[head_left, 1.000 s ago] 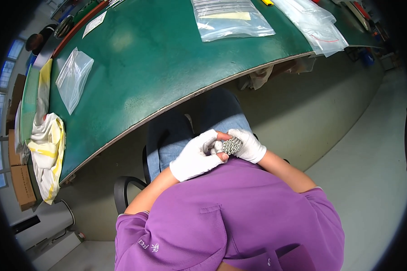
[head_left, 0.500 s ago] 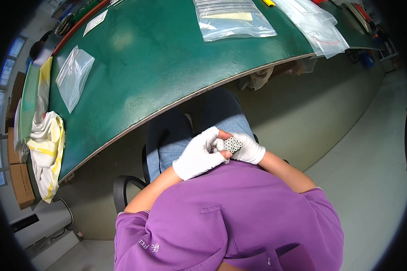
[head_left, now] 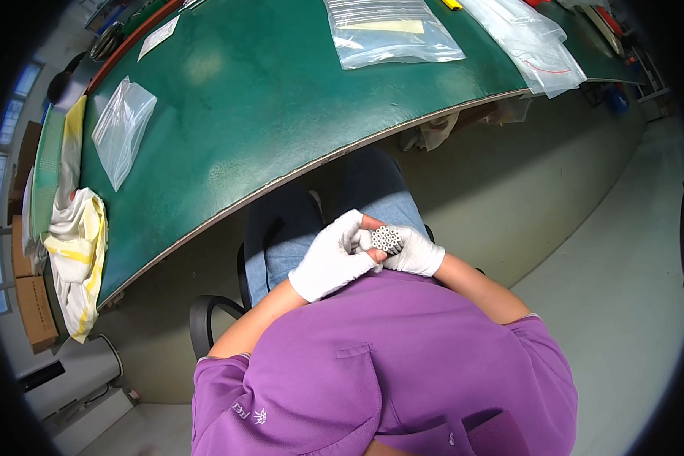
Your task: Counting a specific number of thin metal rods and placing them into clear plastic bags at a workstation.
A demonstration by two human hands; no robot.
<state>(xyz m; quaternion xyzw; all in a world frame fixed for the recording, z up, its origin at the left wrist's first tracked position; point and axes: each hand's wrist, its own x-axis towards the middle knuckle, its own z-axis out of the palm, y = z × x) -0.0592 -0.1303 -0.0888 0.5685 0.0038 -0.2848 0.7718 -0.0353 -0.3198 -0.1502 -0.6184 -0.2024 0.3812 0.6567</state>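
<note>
A bundle of several small metal tubes [head_left: 387,240] is held over my lap, their round open ends facing up. My left hand [head_left: 334,257], in a white glove with bare fingertips, closes its thumb and a finger around the bundle's end. My right hand [head_left: 414,252], gloved the same way, wraps the bundle from the other side; its fingers are mostly hidden behind the tubes. Both hands are near my purple shirt, below the front edge of the green table [head_left: 281,114].
On the table lie a clear bag [head_left: 123,133] at left, a zip bag [head_left: 391,38] with contents at the back, and more plastic bags [head_left: 524,45] at right. A white and yellow cloth [head_left: 80,251] hangs off the left edge. A chair armrest [head_left: 205,319] is beside me.
The tube bundle has tilted slightly and shifted a little left, so more of the tubes' sides show. Both hands keep their hold with small finger movements.
</note>
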